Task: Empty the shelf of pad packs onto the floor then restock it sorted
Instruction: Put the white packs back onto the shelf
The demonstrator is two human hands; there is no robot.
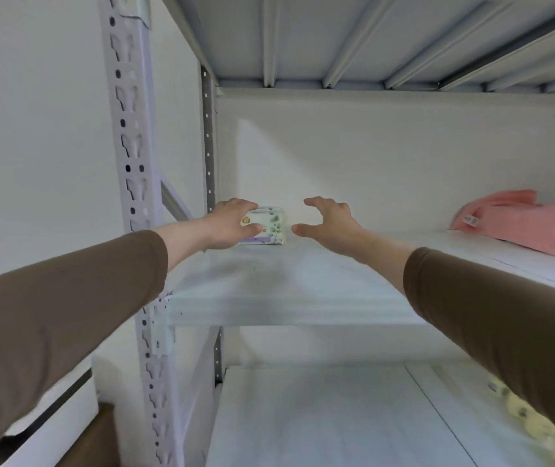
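A small white pad pack (269,226) with green leaf print and a purple stripe sits at the back left corner of the middle shelf (286,284). My left hand (230,225) grips the pack's left end, fingers over its top and thumb on its front. My right hand (331,220) hovers just to the right of the pack, fingers spread and curved, holding nothing. Both arms wear brown sleeves.
A folded pink cloth (525,220) lies at the right end of the same shelf. A pale yellow patterned item (532,429) rests on the lower shelf (336,419) at right. The perforated metal upright (134,183) stands at left, the upper shelf's underside overhead.
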